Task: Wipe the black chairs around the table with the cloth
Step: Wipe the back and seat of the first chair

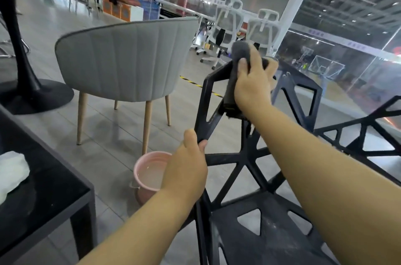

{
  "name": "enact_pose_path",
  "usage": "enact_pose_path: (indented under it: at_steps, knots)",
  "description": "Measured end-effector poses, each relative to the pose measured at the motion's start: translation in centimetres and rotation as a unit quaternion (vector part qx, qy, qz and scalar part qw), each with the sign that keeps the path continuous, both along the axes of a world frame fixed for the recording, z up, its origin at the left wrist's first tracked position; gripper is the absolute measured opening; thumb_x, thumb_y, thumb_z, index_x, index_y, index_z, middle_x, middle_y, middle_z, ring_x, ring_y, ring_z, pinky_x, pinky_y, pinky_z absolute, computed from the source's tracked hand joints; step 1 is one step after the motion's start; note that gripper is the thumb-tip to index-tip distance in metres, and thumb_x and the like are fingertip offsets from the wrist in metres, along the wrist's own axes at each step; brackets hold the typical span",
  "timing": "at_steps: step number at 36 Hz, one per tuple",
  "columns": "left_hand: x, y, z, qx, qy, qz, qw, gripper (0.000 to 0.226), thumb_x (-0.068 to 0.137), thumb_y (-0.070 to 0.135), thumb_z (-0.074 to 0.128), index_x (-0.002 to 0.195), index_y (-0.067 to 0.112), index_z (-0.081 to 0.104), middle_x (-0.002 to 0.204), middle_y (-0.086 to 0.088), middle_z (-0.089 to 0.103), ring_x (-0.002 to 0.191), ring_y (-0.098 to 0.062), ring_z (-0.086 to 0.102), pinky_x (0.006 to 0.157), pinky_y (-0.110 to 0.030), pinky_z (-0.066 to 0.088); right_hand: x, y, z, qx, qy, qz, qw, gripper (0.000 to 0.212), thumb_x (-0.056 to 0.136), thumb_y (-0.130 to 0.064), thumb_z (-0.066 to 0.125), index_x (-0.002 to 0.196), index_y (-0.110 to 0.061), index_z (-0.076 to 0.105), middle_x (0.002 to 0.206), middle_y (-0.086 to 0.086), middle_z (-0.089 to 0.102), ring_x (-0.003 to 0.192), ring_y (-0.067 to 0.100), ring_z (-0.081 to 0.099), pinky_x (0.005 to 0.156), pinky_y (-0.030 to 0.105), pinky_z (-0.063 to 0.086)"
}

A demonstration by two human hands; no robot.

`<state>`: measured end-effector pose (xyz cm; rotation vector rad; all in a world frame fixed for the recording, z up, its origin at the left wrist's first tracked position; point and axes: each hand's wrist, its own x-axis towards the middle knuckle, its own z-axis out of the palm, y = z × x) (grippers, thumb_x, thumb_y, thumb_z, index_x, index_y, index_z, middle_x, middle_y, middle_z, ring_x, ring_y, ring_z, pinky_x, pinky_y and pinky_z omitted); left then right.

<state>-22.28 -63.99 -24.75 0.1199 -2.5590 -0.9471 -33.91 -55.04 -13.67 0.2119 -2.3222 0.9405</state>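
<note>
A black chair (251, 157) with an open triangular lattice fills the lower right; its seat shows dusty marks. My left hand (187, 165) grips the left strut of its backrest, thumb on the near side. My right hand (252, 85) holds a dark grey cloth (237, 63) wrapped over the top edge of the backrest, fingers curled over the far side. A second black lattice chair (368, 132) stands at the right.
A pink basin (149, 175) with water sits on the floor left of the chair. The black table (52, 191) at lower left carries a white cloth (12, 172). A grey upholstered chair (121, 60) stands ahead, white office chairs (230, 23) behind.
</note>
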Motion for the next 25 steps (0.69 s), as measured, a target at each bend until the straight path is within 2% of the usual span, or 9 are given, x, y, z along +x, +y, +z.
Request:
enact_pose_path:
  at_steps: [2,5,8,11,14,17,19,21,25]
  knots:
    - [-0.1,0.0,0.1,-0.012,-0.002,0.005,1.000,0.018,0.101,0.037,0.021,0.095,0.020,0.018,0.063,0.012,0.034,0.046,-0.004,0.030,0.064,0.000,0.034,1.2,-0.8,-1.0,0.038,0.063,0.052,0.996,0.040,0.101,-0.034,0.036,0.140,-0.044,0.034,0.137,0.000,0.023,0.108,0.024,0.030,0.095,0.034,0.026]
    - [0.0,0.1,0.1,-0.037,0.004,0.010,0.999,0.019,0.101,0.038,0.020,0.094,0.020,0.015,0.060,0.011,0.031,0.045,-0.006,0.030,0.067,0.002,0.032,1.5,-0.5,-1.4,0.082,0.113,0.120,0.983,0.043,0.100,-0.027,0.041,0.143,-0.032,0.038,0.130,0.004,0.027,0.110,0.023,0.032,0.101,0.029,0.024]
    - [-0.2,0.1,0.0,-0.060,0.002,0.011,0.998,0.019,0.101,0.038,0.021,0.100,0.019,0.020,0.063,0.012,0.032,0.057,-0.008,0.048,0.057,-0.007,0.041,0.4,1.0,-0.6,0.125,0.147,0.140,0.971,0.043,0.099,-0.021,0.041,0.142,-0.023,0.042,0.119,0.001,0.026,0.106,0.019,0.039,0.098,0.020,0.029]
    - [-0.4,0.1,-0.3,-0.054,0.000,0.012,0.998,0.024,0.100,0.038,0.026,0.109,0.016,0.028,0.075,0.010,0.044,0.077,-0.010,0.064,0.054,-0.015,0.044,-1.2,2.2,0.8,0.073,0.094,0.087,0.989,0.041,0.101,-0.022,0.041,0.141,-0.026,0.040,0.128,0.007,0.029,0.100,0.016,0.038,0.094,0.020,0.029]
    - [-0.6,0.3,-0.6,-0.037,0.001,0.017,0.999,0.025,0.099,0.038,0.029,0.110,0.015,0.028,0.078,0.007,0.049,0.077,-0.014,0.065,0.052,-0.018,0.046,-2.5,3.0,2.0,-0.028,0.052,0.007,0.998,0.043,0.099,-0.024,0.046,0.140,-0.019,0.034,0.136,0.011,0.031,0.101,0.018,0.041,0.086,0.019,0.028]
    - [-0.6,0.4,-0.7,-0.012,0.001,0.020,1.000,0.024,0.098,0.037,0.032,0.107,0.015,0.028,0.080,0.002,0.055,0.072,-0.017,0.064,0.052,-0.022,0.050,-2.6,2.8,1.9,-0.079,0.061,-0.014,0.995,0.039,0.096,-0.026,0.052,0.126,-0.007,0.036,0.131,0.011,0.038,0.105,0.023,0.045,0.081,0.021,0.032]
    - [-0.6,0.4,-0.8,-0.009,-0.005,0.030,0.999,0.025,0.097,0.038,0.034,0.107,0.017,0.027,0.080,0.002,0.057,0.069,-0.017,0.064,0.052,-0.023,0.053,-2.3,2.2,0.9,-0.049,0.069,-0.015,0.996,0.044,0.095,-0.033,0.052,0.128,-0.008,0.037,0.133,0.009,0.039,0.112,0.028,0.045,0.087,0.030,0.034]
    - [-0.7,0.4,-1.0,-0.026,-0.005,0.041,0.999,0.028,0.097,0.039,0.033,0.111,0.017,0.026,0.080,0.002,0.057,0.068,-0.015,0.063,0.055,-0.024,0.054,-1.8,1.9,-0.3,0.020,0.080,0.002,0.997,0.055,0.095,-0.041,0.049,0.140,-0.017,0.031,0.144,0.005,0.033,0.121,0.032,0.038,0.097,0.040,0.031]
    - [-0.9,0.5,-1.0,0.013,-0.001,0.073,0.997,0.025,0.096,0.044,0.033,0.102,0.020,0.031,0.073,0.003,0.055,0.066,-0.018,0.062,0.061,-0.034,0.055,-1.4,2.7,-2.2,0.063,0.098,0.067,0.991,0.054,0.098,-0.039,0.042,0.147,-0.034,0.021,0.154,-0.012,0.017,0.124,0.029,0.024,0.090,0.031,0.019]
